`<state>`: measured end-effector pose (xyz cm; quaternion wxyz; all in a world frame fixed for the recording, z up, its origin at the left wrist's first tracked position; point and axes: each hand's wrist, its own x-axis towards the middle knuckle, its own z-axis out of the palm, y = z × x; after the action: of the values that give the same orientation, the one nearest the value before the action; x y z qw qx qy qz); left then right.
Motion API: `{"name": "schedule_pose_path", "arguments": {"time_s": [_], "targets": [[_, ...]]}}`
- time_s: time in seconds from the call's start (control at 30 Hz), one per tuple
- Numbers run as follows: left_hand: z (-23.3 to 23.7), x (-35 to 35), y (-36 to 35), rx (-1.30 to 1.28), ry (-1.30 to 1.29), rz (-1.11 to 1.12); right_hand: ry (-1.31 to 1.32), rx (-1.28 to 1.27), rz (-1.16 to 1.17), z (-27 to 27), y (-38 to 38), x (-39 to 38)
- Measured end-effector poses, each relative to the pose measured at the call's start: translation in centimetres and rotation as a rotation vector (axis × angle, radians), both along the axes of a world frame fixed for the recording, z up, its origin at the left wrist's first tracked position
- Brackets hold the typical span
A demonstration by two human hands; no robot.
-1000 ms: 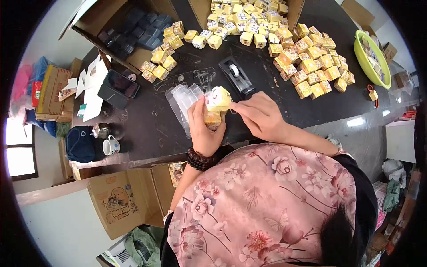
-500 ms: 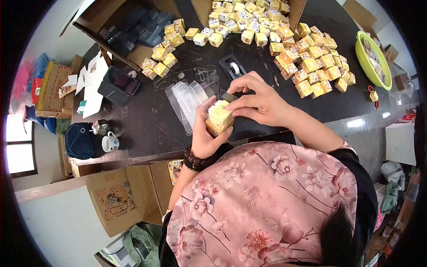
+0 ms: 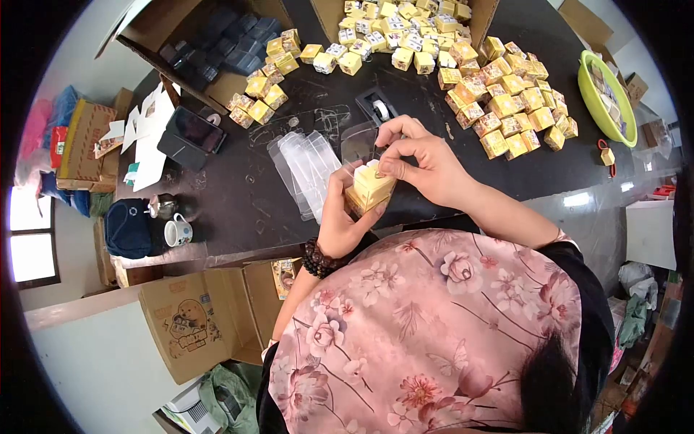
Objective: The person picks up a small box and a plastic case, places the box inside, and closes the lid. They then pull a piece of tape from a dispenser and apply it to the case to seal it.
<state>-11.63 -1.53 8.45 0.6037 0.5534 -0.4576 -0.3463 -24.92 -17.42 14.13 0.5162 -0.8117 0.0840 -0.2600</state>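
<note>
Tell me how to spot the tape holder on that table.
On the black table, look just past the right hand. The tape dispenser lies there between two heaps of small yellow boxes; it alone is black with a white roll inside.

Over the near edge of the tabletop (image 3: 238, 195), a small box (image 3: 370, 189) sits in the grip of the left hand (image 3: 340, 217), with the right hand (image 3: 419, 163) on its top. Clear sleeves (image 3: 303, 163) lie just left of it and a tape dispenser (image 3: 377, 108) stands behind it. A heap of boxes (image 3: 506, 94) covers the right side, with a bowl (image 3: 603, 98) at the right edge. A phone (image 3: 189, 134) lies near the left edge.
</note>
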Motion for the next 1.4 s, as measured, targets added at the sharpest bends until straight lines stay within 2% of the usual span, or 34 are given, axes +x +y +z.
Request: {"name": "schedule_pose_path", "arguments": {"time_s": [0.07, 0.23, 0.3, 0.33, 0.4, 0.43, 0.5, 0.6, 0.67, 0.73, 0.77, 0.83, 0.97, 1.03, 1.1, 1.17, 1.23, 1.3, 1.4], "targets": [[-0.2, -0.1, -0.1, 0.022, -0.113, 0.035, 0.011, 0.044, -0.013, -0.4, 0.1, 0.1], [-1.1, -0.3, -0.3, 0.009, -0.105, 0.077, 0.021, 0.081, 0.009, -1.4, 0.3, -0.1], [-1.1, -0.8, -0.4, -0.012, -0.135, 0.096, -0.019, -0.105, -0.046, -1.4, 0.5, -0.4], [-0.9, -1.1, -0.4, -0.058, -0.062, 0.102, -0.018, -0.103, -0.044, -1.3, 0.9, -0.4], [-0.4, -1.7, -0.6, -0.105, 0.01, 0.108, -0.126, 0.077, -0.048, -1.1, 1.5, -0.4], [-0.4, -1.6, -0.7, -0.164, 0.054, 0.116, -0.128, 0.08, -0.047, -1.9, 1.5, -0.1], [0.4, -1.7, -0.7, -0.227, 0.097, 0.127, -0.241, 0.478, -0.031, -3.5, 1.6, 0.1], [1.1, -1.2, -0.3, -0.152, 0.133, 0.049, -0.19, 0.477, 0.102, -4.5, 1.1, -0.2], [1.0, -0.4, -0.1, -0.073, 0.064, -0.096, -0.157, 0.491, 0.175, -4.6, 0.5, -0.3], [0.8, -0.5, 0.0, -0.077, 0.097, -0.105, -0.08, 0.385, 0.249, -4.6, 0.1, -0.3], [0.7, -0.6, 0.0, -0.083, 0.13, -0.113, -0.079, 0.384, 0.249, -4.6, 0.2, -0.3], [1.2, -0.8, -0.5, -0.098, 0.158, -0.075, -0.181, 0.562, 0.207, -4.7, 0.7, -0.1], [0.7, -1.3, -0.9, -0.213, 0.28, 0.029, -0.19, 0.574, 0.104, -4.3, 0.8, 0.1], [1.0, -1.5, -0.8, -0.149, 0.225, 0.019, -0.067, 0.713, 0.156, -4.0, 0.1, -0.3], [0.8, -1.6, -0.7, -0.083, 0.171, 0.004, -0.001, 0.621, 0.163, -4.1, -0.3, -0.3], [-0.1, -1.1, -0.7, -0.004, -0.051, 0.022, 0.063, 0.525, 0.172, -4.5, -0.6, 0.1], [-0.1, -1.0, -0.7, -0.002, -0.066, 0.001, 0.103, 0.727, 0.118, -4.5, -0.7, 0.0], [-0.2, -1.0, -0.8, -0.001, -0.08, -0.014, 0.108, 0.726, 0.123, -4.7, -0.9, -0.2], [-0.2, -1.1, -0.8, -0.058, 0.053, -0.008, 0.094, 0.668, 0.116, -5.2, -0.9, -0.7]]}}
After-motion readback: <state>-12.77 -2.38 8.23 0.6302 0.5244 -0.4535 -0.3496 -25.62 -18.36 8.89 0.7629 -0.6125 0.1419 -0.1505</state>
